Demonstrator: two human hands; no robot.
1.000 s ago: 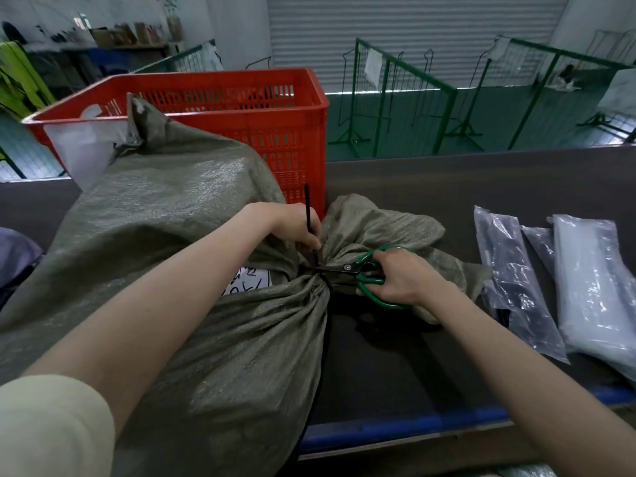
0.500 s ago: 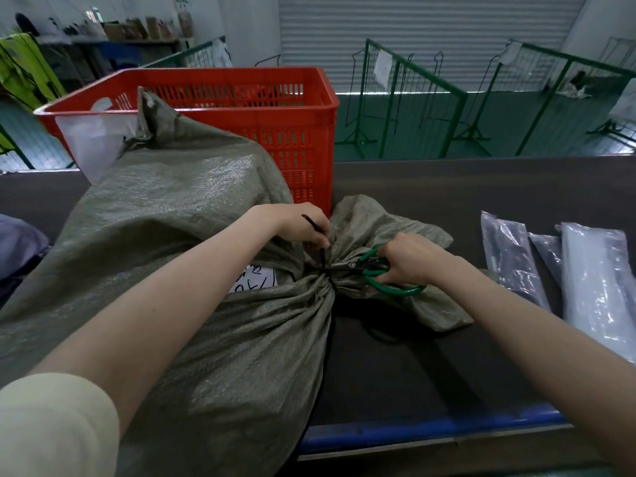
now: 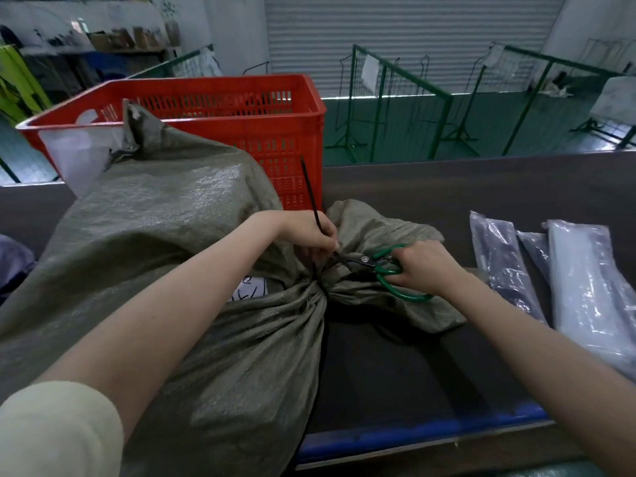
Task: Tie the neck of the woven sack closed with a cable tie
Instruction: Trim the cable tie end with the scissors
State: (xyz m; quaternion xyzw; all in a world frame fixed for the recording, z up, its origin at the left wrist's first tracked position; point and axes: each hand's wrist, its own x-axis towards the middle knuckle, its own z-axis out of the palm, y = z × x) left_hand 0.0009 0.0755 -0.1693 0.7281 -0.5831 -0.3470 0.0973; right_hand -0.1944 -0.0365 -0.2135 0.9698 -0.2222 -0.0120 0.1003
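Note:
A full grey-green woven sack [image 3: 179, 242] lies across the dark table, its neck [image 3: 318, 287] gathered tight with the loose mouth flared out to the right. A black cable tie [image 3: 311, 201] circles the neck and its long tail sticks up past the red crate. My left hand [image 3: 309, 232] pinches that tail just above the neck. My right hand [image 3: 423, 266] grips green-handled scissors [image 3: 382, 266], whose dark blades point left and reach the tail near my left fingertips.
A red slotted plastic crate [image 3: 241, 108] stands behind the sack. Clear plastic packets [image 3: 581, 287] lie on the table at the right. The table's blue front edge [image 3: 430, 432] runs below the sack. Green wire racks [image 3: 399, 98] stand on the floor beyond.
The tie's tail, bent low half a second ago, now stands straight up again in my left hand. The scissors stay at the neck, blades against the tail.

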